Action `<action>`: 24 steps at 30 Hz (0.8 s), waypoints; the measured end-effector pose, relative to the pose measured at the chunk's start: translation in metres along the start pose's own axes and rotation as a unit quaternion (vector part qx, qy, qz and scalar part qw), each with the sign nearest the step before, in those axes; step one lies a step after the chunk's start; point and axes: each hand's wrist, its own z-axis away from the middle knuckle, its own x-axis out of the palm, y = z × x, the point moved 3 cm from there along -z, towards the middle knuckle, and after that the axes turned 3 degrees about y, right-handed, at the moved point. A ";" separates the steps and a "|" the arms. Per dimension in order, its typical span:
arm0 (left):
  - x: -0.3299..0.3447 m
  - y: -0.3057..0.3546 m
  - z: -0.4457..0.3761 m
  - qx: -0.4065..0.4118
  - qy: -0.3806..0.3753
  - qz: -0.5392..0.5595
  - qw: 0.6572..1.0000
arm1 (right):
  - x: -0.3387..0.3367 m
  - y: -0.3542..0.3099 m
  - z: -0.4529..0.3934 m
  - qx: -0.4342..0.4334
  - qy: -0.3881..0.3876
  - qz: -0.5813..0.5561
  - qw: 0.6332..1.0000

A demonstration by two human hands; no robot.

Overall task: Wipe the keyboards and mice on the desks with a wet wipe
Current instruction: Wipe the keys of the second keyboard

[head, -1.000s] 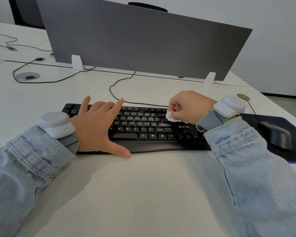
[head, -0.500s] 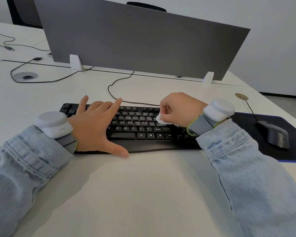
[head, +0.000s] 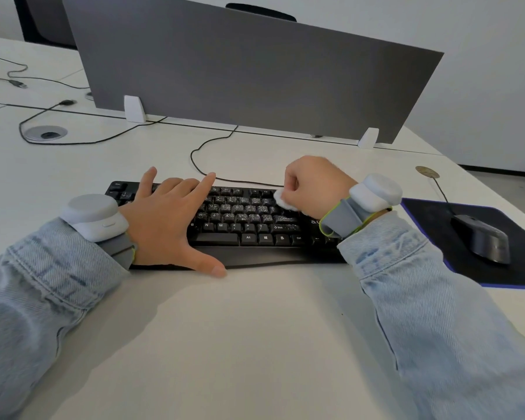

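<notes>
Two hands are at work on the one keyboard (head: 249, 225), which lies flat on the white counter (head: 225, 344), and I read them from the left; my left hand (head: 167, 225) rests spread and flat across the keyboard's left end, fingers straight, thumb out along the near edge, holding nothing and seemingly pinning the board down; my right hand (head: 312, 184) is curled into a fist over the upper right keys, pinching a small wad of wet wipe (head: 282, 201) that touches the key tops. Further right the mouse (head: 482, 241) sits on a dark mat (head: 512, 274), untouched, well apart from both hands. I judge the wipe soft, limp and damp, so it wants bunching in the fingertips with a pad left proud; the keyboard looks light and stiff and apt to slide, hence the bracing palm; the keys give under pressure, so light strokes along the rows should serve.
</notes>
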 end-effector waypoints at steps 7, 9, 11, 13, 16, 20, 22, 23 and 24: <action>0.001 0.000 0.000 -0.002 0.005 0.001 1.000 | -0.003 -0.002 0.000 0.021 0.021 -0.057 0.998; 0.001 0.000 0.000 -0.001 0.006 0.001 1.000 | 0.006 -0.008 -0.001 0.021 -0.036 -0.038 0.998; 0.002 0.000 0.000 -0.003 0.006 -0.002 1.000 | 0.009 -0.009 -0.006 0.028 -0.031 -0.029 0.999; 0.002 0.000 0.000 -0.003 0.005 -0.002 1.000 | 0.010 -0.010 -0.011 0.031 -0.017 -0.027 0.999; 0.001 0.000 0.000 -0.003 0.005 0.002 1.000 | 0.010 -0.009 -0.008 0.015 -0.039 -0.032 0.999; 0.002 -0.001 0.000 -0.003 0.007 0.000 1.000 | -0.003 0.008 0.003 -0.018 -0.019 -0.066 0.997; 0.002 -0.001 -0.001 -0.003 0.012 -0.004 1.000 | -0.010 0.013 0.011 -0.043 -0.005 -0.123 0.991; 0.002 -0.001 -0.001 -0.004 0.015 -0.006 1.000 | -0.010 0.011 0.014 -0.059 -0.010 -0.140 0.988; 0.003 -0.001 0.000 -0.004 0.015 -0.005 1.000 | -0.007 0.007 0.017 -0.073 -0.022 -0.145 0.987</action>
